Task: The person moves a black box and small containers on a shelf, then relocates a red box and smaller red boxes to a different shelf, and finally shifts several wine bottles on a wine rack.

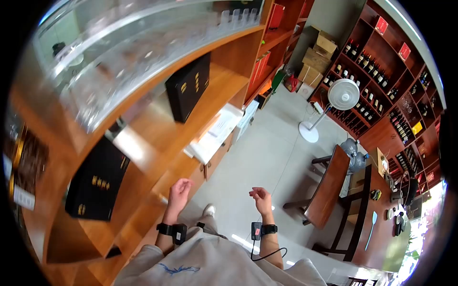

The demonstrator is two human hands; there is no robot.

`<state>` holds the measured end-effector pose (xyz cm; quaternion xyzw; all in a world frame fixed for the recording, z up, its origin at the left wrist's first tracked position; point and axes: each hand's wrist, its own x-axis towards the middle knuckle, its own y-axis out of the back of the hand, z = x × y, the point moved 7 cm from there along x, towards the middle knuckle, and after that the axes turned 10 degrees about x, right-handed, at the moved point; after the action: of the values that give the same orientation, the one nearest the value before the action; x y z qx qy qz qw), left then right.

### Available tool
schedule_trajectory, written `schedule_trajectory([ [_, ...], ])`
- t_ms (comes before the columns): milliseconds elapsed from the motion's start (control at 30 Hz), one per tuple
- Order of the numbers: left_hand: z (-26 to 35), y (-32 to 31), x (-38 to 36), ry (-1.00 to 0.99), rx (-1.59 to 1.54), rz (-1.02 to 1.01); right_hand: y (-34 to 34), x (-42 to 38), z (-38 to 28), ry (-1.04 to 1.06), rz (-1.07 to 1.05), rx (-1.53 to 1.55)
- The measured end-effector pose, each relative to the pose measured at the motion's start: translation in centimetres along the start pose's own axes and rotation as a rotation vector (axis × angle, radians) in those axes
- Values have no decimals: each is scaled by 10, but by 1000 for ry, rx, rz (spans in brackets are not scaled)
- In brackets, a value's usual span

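Two black boxes (99, 178), apart from left fingers (183, 183)

We look from one camera on the wearer's head, forward and steeply down over the shirt (205, 257) to the left hand (179, 191) and right hand (261, 199) close below; its round-edged view reaches the far bottle shelves (385, 139).

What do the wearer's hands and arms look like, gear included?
Left hand and right hand: no gloves. Each wrist has a black strap with a boxy dark device; the right device has a reddish mark and a thin black cable looping off it. Pale greyish sleeves stop short of the wrists.
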<state>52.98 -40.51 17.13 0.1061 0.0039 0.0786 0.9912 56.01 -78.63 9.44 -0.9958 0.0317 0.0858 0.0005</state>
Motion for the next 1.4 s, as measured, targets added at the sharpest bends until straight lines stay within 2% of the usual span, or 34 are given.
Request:
schedule_trajectory([
  [33, -1, -15, 28, 13, -40, -15, 8, 26, -9, 13, 15, 13],
  [100, 39, -51, 77, -28, -31, -83, 27, 69, -28, 31, 48, 60],
  [133, 33, -70, 106, -54, -74, -131, 35, 91, -36, 31, 75, 58],
  [233, 74, -137, 181, -135, 144, -269, 83, 151, -51, 74, 182, 149],
  [333, 115, -221, 230, -254, 199, -413, 150, 192, -49, 70, 319, 216],
  [433, 152, -303, 268, -282, 266, -555, 225, 228, -45, 57, 433, 270],
  [467, 152, -332, 283, -329, 271, -555, 253, 244, -41, 57, 477, 303],
  [567, 151, -412, 318, -260, 243, -567, 329, 291, -38, 100, 556, 336],
  [733, 184, -521, 374, -300, 229, -603, 420, 403, -72, 111, 544, 340],
  [833, 209, -549, 417, -322, 256, -515, 443, 480, -91, 114, 493, 356],
  [933, 215, -554, 475, -310, 263, -405, 434, 565, -120, 88, 373, 353],
  [1067, 221, -541, 567, -364, 308, -209, 427, 700, -152, 161, 251, 286],
  [1233, 228, -531, 702, -357, 259, 14, 398, 877, -240, 330, 75, 201],
  [1333, 275, -535, 767, -446, 220, 157, 369, 948, -311, 379, -70, 151],
  [1400, 299, -542, 809, -588, 277, 275, 355, 991, -337, 423, -142, 126],
])
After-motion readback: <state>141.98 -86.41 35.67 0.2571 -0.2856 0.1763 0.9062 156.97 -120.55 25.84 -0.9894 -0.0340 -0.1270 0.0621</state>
